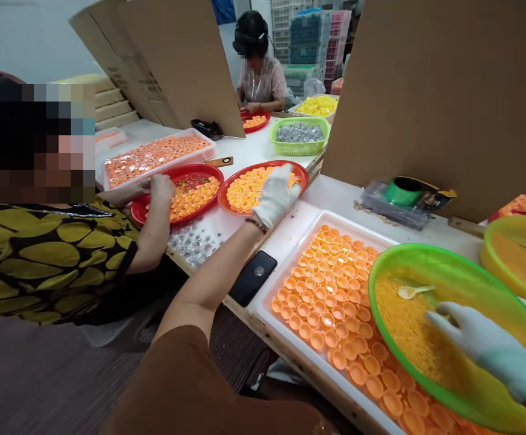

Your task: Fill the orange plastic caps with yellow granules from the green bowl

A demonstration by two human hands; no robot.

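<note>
My left hand [275, 194], in a white glove, reaches across to a round red tray [228, 204] filled with small orange cups [248, 186]. Its fingers are bent over the tray's near right rim, partly hiding it. Over a large green-rimmed bowl [462, 269] is my gloved right hand [480, 344], thumb and fingers apart, with nothing seen in it. Orange-yellow crumbs [403, 326] fill the bowl's left part, and a white spoon [410, 292] lies on them. Beneath the bowl's left edge, a white tray [263, 311] holds rows of orange cups [331, 284].
A co-worker [49, 260] on the left handles another red tray [208, 172]. A black phone [254, 278] lies at the table edge. Farther off are a green basket [300, 145] and a second person [263, 78]. A cardboard panel [439, 103] stands behind a tape dispenser [403, 193].
</note>
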